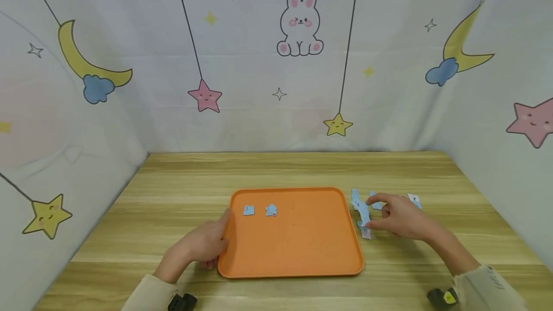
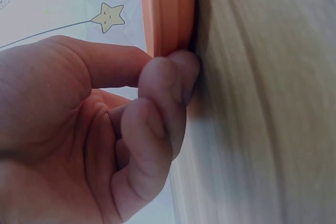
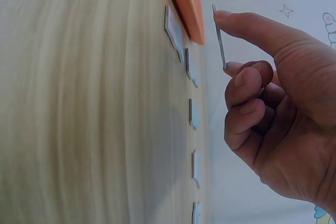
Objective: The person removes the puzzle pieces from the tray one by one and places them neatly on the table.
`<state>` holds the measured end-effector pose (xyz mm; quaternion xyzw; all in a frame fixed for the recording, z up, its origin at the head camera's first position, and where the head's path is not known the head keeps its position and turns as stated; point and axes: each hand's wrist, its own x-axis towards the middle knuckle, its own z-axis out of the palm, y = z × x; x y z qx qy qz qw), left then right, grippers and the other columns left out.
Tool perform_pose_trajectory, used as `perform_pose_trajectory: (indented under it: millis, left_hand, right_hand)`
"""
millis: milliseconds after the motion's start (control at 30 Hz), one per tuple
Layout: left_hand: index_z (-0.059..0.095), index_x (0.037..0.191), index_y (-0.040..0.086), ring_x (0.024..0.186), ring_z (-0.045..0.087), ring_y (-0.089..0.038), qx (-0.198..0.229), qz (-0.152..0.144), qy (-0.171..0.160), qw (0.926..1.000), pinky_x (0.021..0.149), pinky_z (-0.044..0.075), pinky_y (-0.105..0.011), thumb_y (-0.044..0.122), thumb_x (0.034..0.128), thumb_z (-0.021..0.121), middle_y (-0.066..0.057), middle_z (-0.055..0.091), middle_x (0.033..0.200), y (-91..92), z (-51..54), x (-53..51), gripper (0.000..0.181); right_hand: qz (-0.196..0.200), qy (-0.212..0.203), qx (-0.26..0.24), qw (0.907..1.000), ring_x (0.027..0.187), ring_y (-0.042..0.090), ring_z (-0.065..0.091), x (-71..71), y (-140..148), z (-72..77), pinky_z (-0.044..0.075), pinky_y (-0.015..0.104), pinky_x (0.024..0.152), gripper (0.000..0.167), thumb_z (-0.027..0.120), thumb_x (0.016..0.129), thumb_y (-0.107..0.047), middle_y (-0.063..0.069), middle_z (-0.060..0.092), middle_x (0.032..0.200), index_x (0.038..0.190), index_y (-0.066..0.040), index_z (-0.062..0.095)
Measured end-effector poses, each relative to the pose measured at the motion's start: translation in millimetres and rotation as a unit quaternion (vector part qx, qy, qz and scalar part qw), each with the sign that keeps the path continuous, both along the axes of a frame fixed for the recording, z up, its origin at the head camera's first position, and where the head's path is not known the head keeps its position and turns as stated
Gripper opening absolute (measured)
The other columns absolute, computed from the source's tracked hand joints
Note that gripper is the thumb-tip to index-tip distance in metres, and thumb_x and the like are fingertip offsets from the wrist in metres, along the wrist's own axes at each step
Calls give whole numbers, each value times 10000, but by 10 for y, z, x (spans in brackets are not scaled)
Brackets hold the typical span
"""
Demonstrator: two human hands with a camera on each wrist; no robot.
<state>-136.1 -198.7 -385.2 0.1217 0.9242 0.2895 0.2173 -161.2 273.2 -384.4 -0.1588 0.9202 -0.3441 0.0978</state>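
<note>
An orange tray (image 1: 298, 248) lies on the table, with two light blue puzzle pieces, one squarish (image 1: 248, 210) and one star-like (image 1: 271, 210), in its upper left. My left hand (image 1: 205, 241) grips the tray's left edge; the left wrist view shows the thumb and fingers meeting at the rim (image 2: 170, 14). Just past the tray's right side, my right hand (image 1: 402, 215) holds a thin light blue puzzle piece (image 3: 219, 40) between thumb and index finger, raised above the table. The other fingers of that hand are curled in.
Several more puzzle pieces lie on the wooden table (image 1: 173, 196) right of the tray, among them one near its corner (image 1: 366, 233) and one farther right (image 1: 414, 200). A white patterned cloth (image 1: 259, 128) encloses the back and sides.
</note>
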Motion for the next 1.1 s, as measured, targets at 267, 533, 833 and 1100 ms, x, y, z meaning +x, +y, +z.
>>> perform_pose_trajectory:
  millis: [267,533,833,1100]
  left_hand:
    - [102,1672,-59,374,525,-118,-117,0,114,9999,377,452,-277,-3,1016,494,-77,616,547,52,27,18,766]
    - [104,1671,-62,376,525,-120,-169,57,117,9998,381,454,-279,-7,1019,494,-81,619,555,43,31,16,762]
    - [106,1676,-48,387,546,-145,-225,129,60,9996,387,470,-295,3,1025,499,-91,623,561,36,16,13,762]
    - [89,1674,-57,388,534,-141,-144,104,6,9998,386,456,-285,1,1027,495,-90,623,562,22,8,16,765]
  right_hand:
    - [-137,113,-62,9998,447,39,346,75,173,-99,425,252,531,571,866,867,-282,-99,381,556,1292,30,647]
    - [-147,-92,-89,9998,453,38,330,104,293,-156,398,252,490,596,840,899,-295,-86,410,581,1348,33,625]
    - [-303,-17,137,9994,449,47,363,184,365,-217,398,250,489,607,867,865,-328,-87,409,584,1316,18,654]
    - [-269,-132,77,9995,431,57,402,214,404,-237,440,267,485,610,865,867,-335,-78,444,576,1312,16,638]
